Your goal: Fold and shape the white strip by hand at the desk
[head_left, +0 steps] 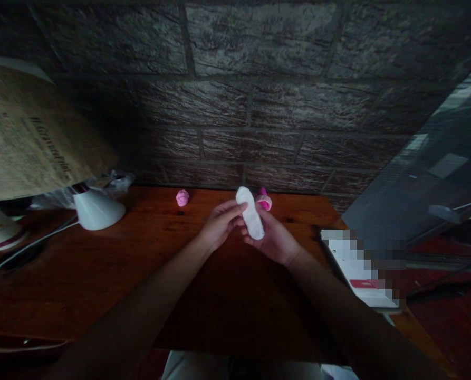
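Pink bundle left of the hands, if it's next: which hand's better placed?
Left, likely: the left hand is nearer the bundle, though it holds the white strip; the right hand is farther right.

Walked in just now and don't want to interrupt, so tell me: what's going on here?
A person's left hand and right hand hold a white oblong piece above a wooden table, the left thumb on top of it. A pink item shows just past the right hand; whether they touch is unclear. A small pink bundle sits on the table farther left, with a lamp beyond it.
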The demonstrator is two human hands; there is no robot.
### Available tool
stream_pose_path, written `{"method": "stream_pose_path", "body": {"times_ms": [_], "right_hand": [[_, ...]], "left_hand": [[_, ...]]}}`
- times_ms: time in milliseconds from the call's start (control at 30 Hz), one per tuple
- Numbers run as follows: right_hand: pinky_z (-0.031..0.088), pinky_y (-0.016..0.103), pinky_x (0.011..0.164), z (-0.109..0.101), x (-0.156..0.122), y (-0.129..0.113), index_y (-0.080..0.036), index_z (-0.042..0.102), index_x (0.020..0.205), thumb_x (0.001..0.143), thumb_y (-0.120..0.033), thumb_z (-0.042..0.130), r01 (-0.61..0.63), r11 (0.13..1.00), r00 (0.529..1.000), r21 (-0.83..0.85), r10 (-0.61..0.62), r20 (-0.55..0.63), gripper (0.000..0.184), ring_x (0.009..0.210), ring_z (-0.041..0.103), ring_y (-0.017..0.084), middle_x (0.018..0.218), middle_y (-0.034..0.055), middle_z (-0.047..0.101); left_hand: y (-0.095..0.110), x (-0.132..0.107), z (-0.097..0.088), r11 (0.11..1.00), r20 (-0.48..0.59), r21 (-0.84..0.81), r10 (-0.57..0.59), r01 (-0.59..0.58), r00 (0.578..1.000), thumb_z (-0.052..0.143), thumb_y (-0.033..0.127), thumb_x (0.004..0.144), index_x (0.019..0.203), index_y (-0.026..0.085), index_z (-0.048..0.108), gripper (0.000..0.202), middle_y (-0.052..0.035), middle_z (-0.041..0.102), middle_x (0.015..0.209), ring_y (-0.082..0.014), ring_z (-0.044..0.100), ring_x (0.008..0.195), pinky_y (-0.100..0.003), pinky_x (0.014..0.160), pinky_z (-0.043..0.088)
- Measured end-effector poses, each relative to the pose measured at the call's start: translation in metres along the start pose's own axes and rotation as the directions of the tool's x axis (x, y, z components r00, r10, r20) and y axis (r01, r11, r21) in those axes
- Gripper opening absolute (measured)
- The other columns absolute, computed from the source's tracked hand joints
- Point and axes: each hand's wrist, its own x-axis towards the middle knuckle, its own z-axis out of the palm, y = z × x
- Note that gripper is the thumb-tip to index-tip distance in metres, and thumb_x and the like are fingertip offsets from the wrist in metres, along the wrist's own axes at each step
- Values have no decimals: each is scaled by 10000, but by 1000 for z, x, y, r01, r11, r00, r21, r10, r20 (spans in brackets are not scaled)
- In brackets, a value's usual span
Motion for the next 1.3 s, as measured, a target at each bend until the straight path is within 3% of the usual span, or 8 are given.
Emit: {"method": "stream_pose_path", "body": {"times_ms": [267, 533, 733, 967, 1133, 1300], "right_hand": [[404, 187, 492, 2, -1, 3, -181, 693, 838, 883, -574, 593, 9, 1000, 999, 28, -10, 39, 408, 455, 449, 50, 700, 1, 696], [474, 186, 535, 3, -1, 1, -156, 708, 820, 927, -622, 474, -42, 999, 999, 23, 43, -26, 532, 610, 620, 100, 749, 65, 722], [457, 175, 504, 1, 0, 3, -167, 702, 830, 919, -597, 515, -25, 999, 1000, 41, 25, 13, 478, 562, 591, 88, 737, 58, 719], [486, 209, 522, 5, -2, 0, -155, 707, 856, 925, -676, 402, -25, 999, 999, 39, 23, 42, 607, 584, 618, 116, 732, 75, 713], [461, 186, 484, 4, 0, 1, -142, 698, 781, 918, -664, 439, -30, 999, 1000, 29, 30, -7, 598, 528, 584, 90, 680, 54, 689], [445, 182, 464, 8, -1, 3, -144, 696, 761, 904, -682, 445, -26, 999, 1000, 47, 25, 5, 611, 502, 561, 84, 646, 47, 672]], "left_hand": [[-4, 1, -2, 999, 8, 21, 27, -27, 1000, 840, 303, 657, 669, 131, 684, 233, 29, 564, 598, -54, 500, 565, -188, 551, 415], [-4, 1, -5, 992, 45, 125, 8, -14, 999, 829, 334, 668, 782, 145, 721, 246, 14, 613, 653, -63, 512, 537, -200, 510, 403], [-3, 0, -6, 985, 67, 171, -5, -7, 998, 826, 368, 667, 798, 145, 711, 284, 22, 595, 614, -71, 519, 503, -203, 480, 413], [-2, -4, 1, 993, 95, 118, -27, 15, 995, 751, 444, 748, 742, 161, 647, 302, 70, 469, 496, -62, 437, 404, -196, 404, 361], [-7, -1, -5, 980, 75, 197, 22, -37, 997, 758, 430, 742, 724, 148, 657, 300, 34, 547, 580, -63, 494, 481, -194, 463, 390], [-7, -1, -6, 974, 69, 223, 16, -31, 998, 737, 435, 762, 697, 157, 639, 302, 42, 527, 561, -61, 458, 466, -203, 451, 369]]}}
